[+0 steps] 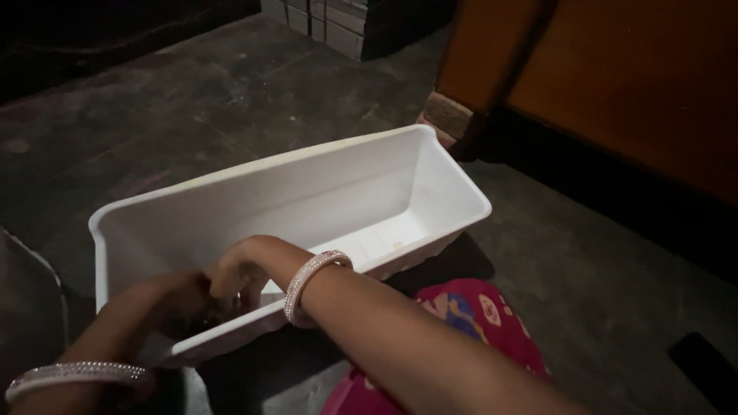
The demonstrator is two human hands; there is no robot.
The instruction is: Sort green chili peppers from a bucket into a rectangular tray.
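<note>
A long white plastic trough [453,180] lies on a dark stone floor, its open side facing me. Both my hands reach down into its near left end. My right hand [240,270] bends over the near rim, a sparkly bangle on its wrist. My left hand [165,296] meets it from the left inside the trough, with a similar bangle further up the arm. The fingers of both hands are curled together low in the trough, and what they touch is hidden in shadow.
A wooden piece of furniture [615,69] stands at the right on a brick [446,115]. Stacked grey blocks [338,23] sit at the far top. Pink patterned cloth [469,315] covers my knee below the trough. A pale object edge [34,265] shows at left.
</note>
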